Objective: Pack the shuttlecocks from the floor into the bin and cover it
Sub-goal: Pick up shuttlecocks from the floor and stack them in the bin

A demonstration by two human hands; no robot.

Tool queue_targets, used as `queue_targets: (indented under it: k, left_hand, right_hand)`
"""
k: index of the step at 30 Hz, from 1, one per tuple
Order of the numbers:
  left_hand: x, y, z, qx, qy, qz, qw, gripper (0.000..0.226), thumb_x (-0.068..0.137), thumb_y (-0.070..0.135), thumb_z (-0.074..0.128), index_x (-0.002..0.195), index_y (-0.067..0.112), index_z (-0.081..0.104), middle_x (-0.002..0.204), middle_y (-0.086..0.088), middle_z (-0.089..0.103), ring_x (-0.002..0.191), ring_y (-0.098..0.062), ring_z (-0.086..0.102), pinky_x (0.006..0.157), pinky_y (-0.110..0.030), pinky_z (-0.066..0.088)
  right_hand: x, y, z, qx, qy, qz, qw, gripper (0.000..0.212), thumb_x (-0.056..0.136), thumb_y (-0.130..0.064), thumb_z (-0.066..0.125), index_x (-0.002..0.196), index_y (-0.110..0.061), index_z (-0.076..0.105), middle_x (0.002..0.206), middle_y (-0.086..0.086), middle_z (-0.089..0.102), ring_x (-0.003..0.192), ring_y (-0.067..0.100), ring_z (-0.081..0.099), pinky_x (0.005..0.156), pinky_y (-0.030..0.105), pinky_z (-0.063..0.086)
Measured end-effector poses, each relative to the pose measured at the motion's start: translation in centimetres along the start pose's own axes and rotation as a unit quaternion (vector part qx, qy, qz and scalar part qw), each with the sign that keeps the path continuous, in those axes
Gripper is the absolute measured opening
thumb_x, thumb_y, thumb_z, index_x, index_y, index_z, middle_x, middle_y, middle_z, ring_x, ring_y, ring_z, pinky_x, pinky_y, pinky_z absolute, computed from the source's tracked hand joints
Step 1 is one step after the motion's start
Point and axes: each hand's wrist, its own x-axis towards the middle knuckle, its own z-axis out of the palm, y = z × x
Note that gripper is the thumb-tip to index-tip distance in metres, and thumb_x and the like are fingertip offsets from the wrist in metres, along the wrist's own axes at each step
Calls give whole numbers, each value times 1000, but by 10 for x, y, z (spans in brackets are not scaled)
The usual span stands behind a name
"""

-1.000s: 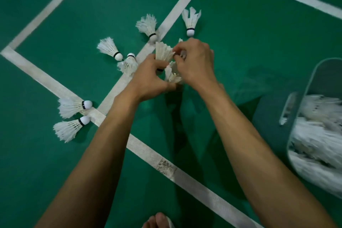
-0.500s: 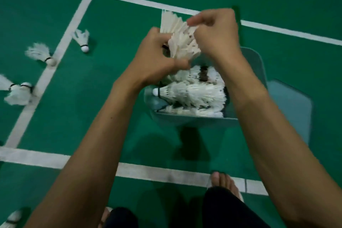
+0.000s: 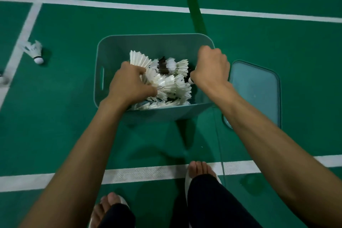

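A teal plastic bin (image 3: 114, 52) stands on the green court floor, holding several white feather shuttlecocks (image 3: 175, 83). My left hand (image 3: 129, 83) reaches into the bin's left side and grips a bunch of shuttlecock feathers there. My right hand (image 3: 211, 66) is curled over the bin's right rim; a white cork with a black band (image 3: 191, 80) peeks out beneath its heel. The bin's translucent teal lid (image 3: 259, 89) lies flat on the floor just right of the bin, partly under my right forearm.
One loose shuttlecock (image 3: 34, 52) lies on the floor to the left, by a white court line, and another (image 3: 2, 78) shows at the left edge. A dark green tape strip (image 3: 197, 15) runs behind the bin. My bare feet (image 3: 199, 170) stand close in front of it.
Both hands lifted a bunch of shuttlecocks from the floor pile, carried it over the bin and have now dropped down into the bin. My view swung right with them.
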Motion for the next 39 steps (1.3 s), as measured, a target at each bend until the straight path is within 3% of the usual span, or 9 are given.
queue_targets:
  k: [6, 13, 18, 23, 28, 31, 34, 36, 39]
  left_hand:
    - [0, -11, 0, 11, -31, -51, 998, 64, 58, 33, 92, 113, 7, 72, 111, -13, 67, 90, -29, 67, 74, -38, 54]
    - [7, -13, 6, 14, -33, -50, 998, 91, 55, 40, 91, 137, 12, 61, 137, -13, 58, 115, -33, 61, 96, -51, 54]
    - [8, -18, 6, 19, -40, -62, 997, 99, 57, 37, 94, 144, 12, 55, 144, -14, 53, 126, -34, 55, 104, -53, 49]
    - [11, -18, 7, 34, -40, -54, 997, 92, 56, 38, 92, 138, 13, 61, 137, -14, 55, 121, -35, 56, 100, -53, 52]
    - [10, -16, 7, 35, -43, -50, 997, 96, 58, 36, 93, 143, 12, 55, 139, -14, 54, 123, -34, 56, 102, -52, 50]
    - [8, -16, 5, 39, -19, -31, 999, 80, 65, 33, 90, 136, 12, 61, 131, -15, 51, 116, -35, 56, 99, -48, 51]
    - [6, -10, -1, 36, -9, 4, 999, 72, 68, 33, 89, 131, 12, 63, 123, -11, 48, 107, -33, 57, 93, -43, 52]
    - [6, -3, -5, 18, -24, 24, 999, 66, 67, 31, 90, 125, 11, 65, 122, -10, 51, 102, -30, 58, 92, -42, 53]
    - [5, 8, -13, -19, -91, 65, 994, 36, 65, 18, 85, 100, 21, 74, 99, -7, 71, 81, -27, 66, 80, -44, 59]
  right_hand:
    - [19, 0, 34, 142, -68, 93, 983, 9, 81, 0, 62, 85, -8, 61, 77, 6, 54, 78, 31, 54, 67, 31, 43]
    - [36, 9, 54, 312, -154, 246, 905, 17, 87, 3, 58, 78, -10, 53, 89, 11, 64, 83, 31, 67, 62, 38, 62]
    - [37, 3, 53, 277, -140, 231, 922, 19, 90, 1, 51, 76, -11, 50, 81, 6, 58, 75, 25, 60, 79, 45, 63]
    - [35, -6, 55, 311, -189, 256, 895, 21, 92, -1, 53, 79, -12, 42, 101, 14, 61, 93, 32, 66, 83, 51, 63]
    - [36, -4, 50, 239, -198, 197, 930, 10, 95, -3, 52, 85, -6, 51, 88, 9, 56, 82, 27, 61, 76, 40, 60]
    - [30, 0, 44, 158, -141, 139, 967, 16, 90, -2, 53, 77, -7, 46, 74, 4, 48, 69, 27, 50, 60, 32, 40]
    - [16, -1, 36, 127, -43, 67, 989, 5, 86, -5, 57, 84, -8, 54, 73, 4, 52, 72, 28, 49, 60, 29, 37]
    - [11, -7, 29, 179, 8, 1, 984, 13, 87, -12, 63, 100, -10, 66, 87, 3, 65, 81, 23, 60, 69, 30, 47]
    - [9, -22, 17, 348, -32, -64, 935, 24, 88, -19, 71, 112, -18, 70, 106, -8, 70, 93, 6, 67, 78, 17, 54]
